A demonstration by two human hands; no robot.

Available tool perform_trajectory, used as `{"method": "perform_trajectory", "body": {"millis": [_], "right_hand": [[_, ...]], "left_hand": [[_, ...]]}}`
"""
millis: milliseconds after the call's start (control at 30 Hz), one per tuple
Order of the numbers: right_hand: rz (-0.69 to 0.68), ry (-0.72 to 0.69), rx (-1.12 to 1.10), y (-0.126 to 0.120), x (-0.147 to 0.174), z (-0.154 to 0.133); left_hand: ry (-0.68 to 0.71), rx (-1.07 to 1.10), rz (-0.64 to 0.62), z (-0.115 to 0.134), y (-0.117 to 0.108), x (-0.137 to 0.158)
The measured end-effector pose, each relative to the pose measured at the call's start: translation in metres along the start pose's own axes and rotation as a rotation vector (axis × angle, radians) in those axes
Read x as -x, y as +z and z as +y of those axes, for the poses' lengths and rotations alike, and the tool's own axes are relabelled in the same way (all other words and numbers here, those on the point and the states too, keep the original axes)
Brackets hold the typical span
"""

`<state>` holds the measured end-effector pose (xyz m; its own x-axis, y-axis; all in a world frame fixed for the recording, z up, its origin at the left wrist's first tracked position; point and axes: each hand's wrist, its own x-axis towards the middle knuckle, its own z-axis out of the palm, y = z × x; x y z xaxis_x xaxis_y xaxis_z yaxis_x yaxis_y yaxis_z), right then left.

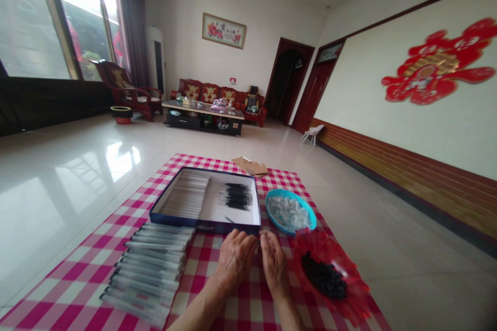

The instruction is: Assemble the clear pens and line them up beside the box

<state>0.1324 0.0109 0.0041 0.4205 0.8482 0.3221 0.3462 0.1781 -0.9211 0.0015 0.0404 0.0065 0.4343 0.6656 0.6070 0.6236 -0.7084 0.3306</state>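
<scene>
My left hand (236, 256) and my right hand (274, 264) are close together just in front of a shallow box. Both have their fingers pinched, and whatever lies between the fingertips is too small and hidden to make out. Inside the box (212, 226), white tubes (186, 196) fill the left side and thin black-ended sticks like pen refills (236, 196) lie on the right. Clear pens with dark ends (149, 269) are laid in a row to the left of my hands. Rightward stand a blue bowl (312, 221) of small translucent pieces and a red petal-edged bowl (355, 282) of small black pieces.
A pink-and-white checked cloth (209, 289) covers the table. Flat brown cardboard pieces (250, 166) rest beyond the box at the far edge. Across the tiled floor are a low table (204, 108), a wooden sofa (209, 92) and a small chair (312, 133).
</scene>
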Motion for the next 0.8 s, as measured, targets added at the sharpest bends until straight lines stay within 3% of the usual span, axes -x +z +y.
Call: {"method": "perform_trajectory", "body": {"millis": [267, 633, 800], "right_hand": [[-0.071, -0.049, 0.027, -0.0046, -0.0005, 0.0061], [0.0, -0.105, 0.132, 0.0046, -0.0006, 0.0034], [-0.06, -0.122, 0.077, -0.0012, -0.0002, 0.0052]], "left_hand": [[-0.046, -0.002, -0.005, -0.0037, -0.0022, -0.0008], [-0.032, 0.007, -0.006, -0.0028, -0.001, 0.0006], [-0.042, -0.011, -0.007, -0.0032, -0.0005, 0.0003]]}}
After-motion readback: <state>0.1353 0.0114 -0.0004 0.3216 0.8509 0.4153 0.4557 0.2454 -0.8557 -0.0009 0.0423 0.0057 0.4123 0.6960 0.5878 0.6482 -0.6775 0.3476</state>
